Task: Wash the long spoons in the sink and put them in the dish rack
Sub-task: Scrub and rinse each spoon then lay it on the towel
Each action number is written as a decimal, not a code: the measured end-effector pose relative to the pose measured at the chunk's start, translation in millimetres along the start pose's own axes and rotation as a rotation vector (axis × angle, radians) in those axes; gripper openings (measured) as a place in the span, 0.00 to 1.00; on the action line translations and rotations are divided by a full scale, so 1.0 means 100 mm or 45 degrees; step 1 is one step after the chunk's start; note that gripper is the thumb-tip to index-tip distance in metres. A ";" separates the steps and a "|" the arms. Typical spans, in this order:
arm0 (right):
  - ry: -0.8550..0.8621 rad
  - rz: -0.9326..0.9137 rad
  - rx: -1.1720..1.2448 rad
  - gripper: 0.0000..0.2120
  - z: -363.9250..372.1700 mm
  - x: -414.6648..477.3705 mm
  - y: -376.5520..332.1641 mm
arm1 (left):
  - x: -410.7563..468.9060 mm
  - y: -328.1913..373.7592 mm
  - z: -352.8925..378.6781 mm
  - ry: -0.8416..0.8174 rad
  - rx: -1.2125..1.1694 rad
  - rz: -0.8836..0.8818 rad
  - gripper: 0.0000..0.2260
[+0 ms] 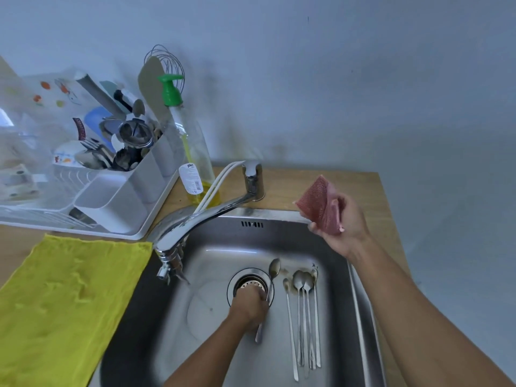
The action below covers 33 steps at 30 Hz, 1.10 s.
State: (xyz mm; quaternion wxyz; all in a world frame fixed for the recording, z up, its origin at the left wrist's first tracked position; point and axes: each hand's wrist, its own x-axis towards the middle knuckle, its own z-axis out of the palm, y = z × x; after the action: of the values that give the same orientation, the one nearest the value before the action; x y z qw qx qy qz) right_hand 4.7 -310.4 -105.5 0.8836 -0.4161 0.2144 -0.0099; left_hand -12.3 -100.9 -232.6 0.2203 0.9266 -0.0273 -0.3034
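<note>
Our left hand is low in the stainless-steel sink, just in front of the round drain strainer. Its fingers are curled around the shaft of one long, thin steel spoon. The spoon's long axis runs away from us, bowl at the far end and handle tip projecting toward us below the hand.

Our right hand is raised over the sink's far right rim and grips a pink mesh scouring sponge.

The sponge is up and to the right of the gripped spoon, well apart from it. We judge that the next move requires bringing the two together.

Four more long steel spoons lie side by side on the sink floor, just right of the left hand, and the left hand is nearer to them. The white plastic dish rack stands on the wooden desk to the far left.

The left fingertips and the spoon's mid-shaft are hidden. The rack is cut off at the frame edge.
</note>
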 end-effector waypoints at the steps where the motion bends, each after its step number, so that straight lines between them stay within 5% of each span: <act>1: -0.019 0.036 0.028 0.16 -0.01 -0.03 0.04 | -0.03 -0.04 -0.02 0.001 -0.058 -0.019 0.08; 17: 0.226 0.268 -0.215 0.15 0.20 -0.54 0.86 | -0.82 -0.53 -0.41 -0.153 -0.948 -0.143 0.05; 25: 0.306 0.457 -0.427 0.13 0.47 -0.59 1.33 | -0.98 -0.79 -0.61 -0.161 -1.060 -0.152 0.04; 33: 0.141 0.586 -0.503 0.09 0.82 -0.55 1.73 | -1.04 -1.05 -0.75 -0.151 -1.098 -0.162 0.02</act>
State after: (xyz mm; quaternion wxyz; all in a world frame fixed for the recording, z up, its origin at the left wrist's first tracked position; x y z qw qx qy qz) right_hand -41.3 -126.9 -167.4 0.7516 -0.5192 0.3486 0.2096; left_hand -62.6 42.1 -165.7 0.5658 0.7308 0.1464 -0.3527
